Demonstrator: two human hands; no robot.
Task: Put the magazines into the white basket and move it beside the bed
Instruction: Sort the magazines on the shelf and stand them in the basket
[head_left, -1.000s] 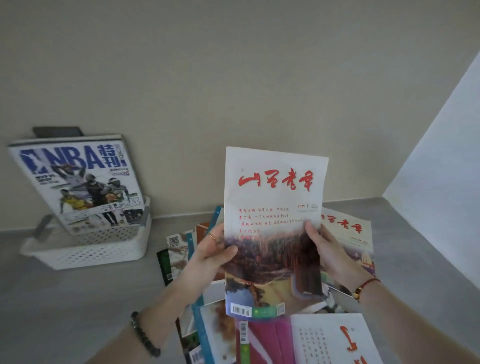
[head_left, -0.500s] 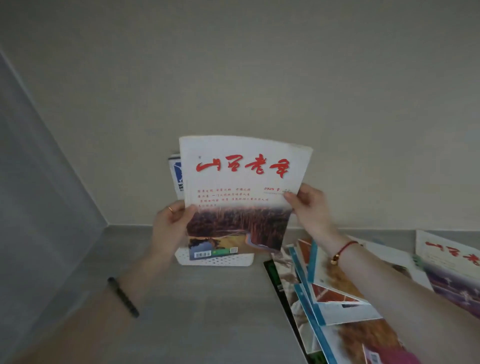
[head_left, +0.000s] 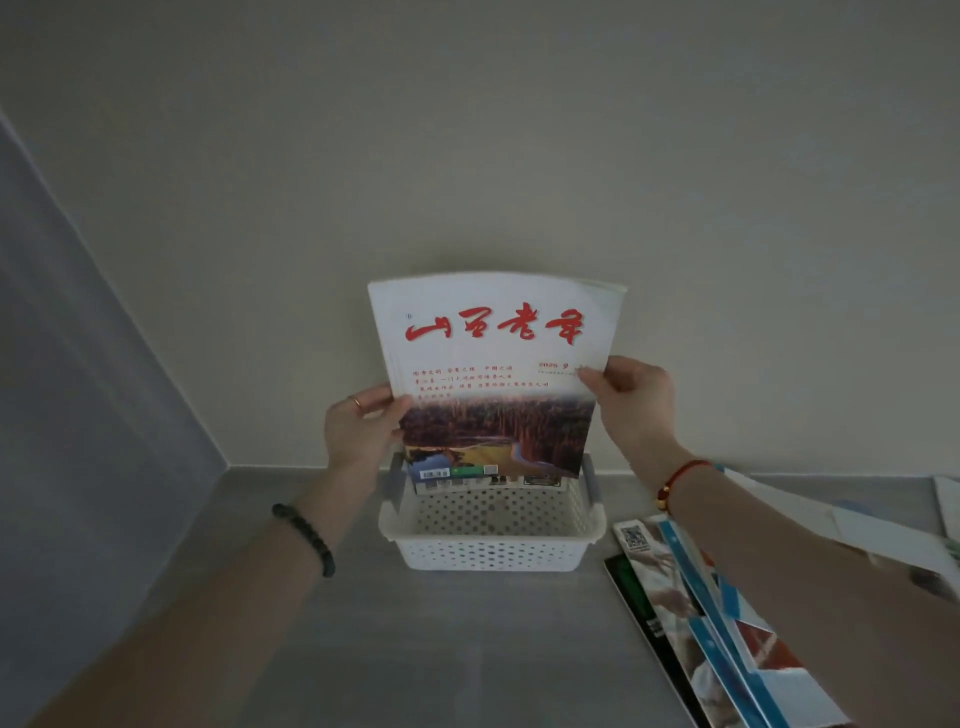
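Head view: white basket (head_left: 492, 540) sits on grey floor by the wall; its back side is hidden behind the magazine (head_left: 493, 379), held upright w/ lower edge inside the basket. Left hand (head_left: 358, 431) and right hand (head_left: 631, 400) pinch its side edges. Right of basket, loose magazines (head_left: 717, 623) lie fanned, partly cut off by frame and covered by right forearm.

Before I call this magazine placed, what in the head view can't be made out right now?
- Rear of the white basket, head view: hidden behind the held magazine, so what already stands there cannot be seen.
- Loose magazines on the floor, head view: cut off by the right and bottom edges, partly under the right forearm; no count possible.
- Bed: outside the frame.
- Left hand and right hand fingers behind the cover: hidden.
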